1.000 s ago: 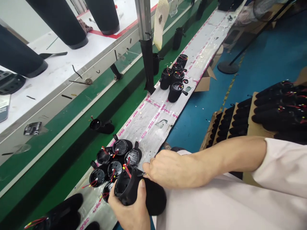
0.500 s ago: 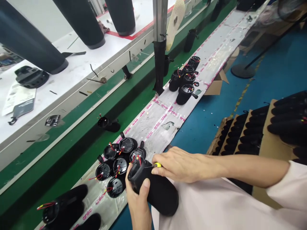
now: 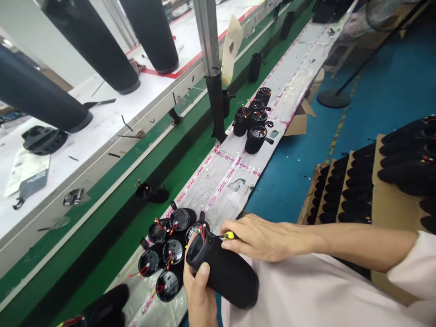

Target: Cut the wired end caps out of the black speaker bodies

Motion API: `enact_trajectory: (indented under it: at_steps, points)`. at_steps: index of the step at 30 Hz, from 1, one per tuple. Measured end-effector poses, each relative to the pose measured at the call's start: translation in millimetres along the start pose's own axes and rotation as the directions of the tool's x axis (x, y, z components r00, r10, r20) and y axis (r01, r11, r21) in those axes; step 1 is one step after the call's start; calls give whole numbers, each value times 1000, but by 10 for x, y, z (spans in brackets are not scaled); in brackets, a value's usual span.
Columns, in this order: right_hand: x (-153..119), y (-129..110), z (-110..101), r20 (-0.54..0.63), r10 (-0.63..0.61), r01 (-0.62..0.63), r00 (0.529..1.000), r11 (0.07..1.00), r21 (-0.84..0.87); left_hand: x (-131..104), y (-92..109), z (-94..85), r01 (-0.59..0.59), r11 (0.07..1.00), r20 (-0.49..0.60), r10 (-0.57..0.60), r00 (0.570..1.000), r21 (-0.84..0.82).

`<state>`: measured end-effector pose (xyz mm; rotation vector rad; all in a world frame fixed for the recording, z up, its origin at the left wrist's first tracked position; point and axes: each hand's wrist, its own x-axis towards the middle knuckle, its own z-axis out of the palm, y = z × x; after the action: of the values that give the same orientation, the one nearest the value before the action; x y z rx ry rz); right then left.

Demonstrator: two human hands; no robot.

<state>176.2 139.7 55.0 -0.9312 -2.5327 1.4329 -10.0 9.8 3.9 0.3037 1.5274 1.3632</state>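
Observation:
A black fabric-covered cylindrical speaker housing (image 3: 230,272) lies tilted in front of me, its open end up and to the left, with red wires (image 3: 202,234) at the rim. My left hand (image 3: 199,295) is wrapped round that open end, thumb on the near side. My right hand (image 3: 260,238) grips a yellow-and-black-handled tool (image 3: 230,235), apparently a screwdriver, whose thin shaft reaches the rim. Its exact tip is hidden. Just beyond my left hand, several similar black housings (image 3: 173,251) stand close together with red wires sticking out.
The housings stand on a long board (image 3: 218,181) covered in printed tape. Farther along it is another group of housings (image 3: 256,140). A green conveyor surface (image 3: 116,222) and a white workbench (image 3: 85,154) run along the left. Cardboard layers of black cylinders (image 3: 357,190) sit at right.
The view has shifted slightly. Both hands keep their holds on the housing and the yellow-handled tool; the tool's shaft remains at the rim.

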Motion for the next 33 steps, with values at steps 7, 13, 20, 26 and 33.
enact_trajectory:
  at_steps: [7,13,20,26,33]
  points:
    - [-148,199,-27,-289,179,-140,940,979,151,385,382,364,-323,794,70,336,939,515]
    - [-290,468,37,-292,305,-248,906,944,216,1163,464,651,-412,339,210,498,841,846]
    - [-351,720,91,-292,378,-304,878,914,269,1759,295,573,-219,-112,246,446,860,969]
    - [-265,871,18,-213,378,-317,901,909,270,1736,254,586,-150,-168,206,394,896,974]
    - [-118,906,-136,-171,363,-331,916,924,189,2206,943,200,114,171,-195,602,774,979]
